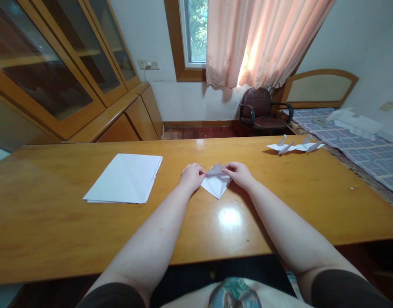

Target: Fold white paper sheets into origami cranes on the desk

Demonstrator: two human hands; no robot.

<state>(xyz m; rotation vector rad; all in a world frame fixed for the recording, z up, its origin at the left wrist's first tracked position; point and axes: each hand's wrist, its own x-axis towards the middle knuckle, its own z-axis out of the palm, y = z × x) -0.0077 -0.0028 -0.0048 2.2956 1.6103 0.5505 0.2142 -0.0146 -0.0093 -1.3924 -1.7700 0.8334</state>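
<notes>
A small folded sheet of white paper [216,184] lies on the table between my hands, one corner pointing toward me. My left hand [192,176] pinches its left edge between thumb and fingers. At the upper right edge, my right hand [237,172] pinches the paper in the same way. Fold lines run down to the near corner, and the far part looks slightly raised. Left of my hands rests a stack of larger white paper sheets [127,177], its top sheet creased. Folded paper cranes [284,147] stand at the table's far right.
The wooden table [55,231] reaches across the view, its near edge close to my body. Beyond it are a brown armchair [260,107], a bed [353,132] on the right and a glass-doored cabinet [96,92] on the left. Tiny paper scraps dot the tabletop.
</notes>
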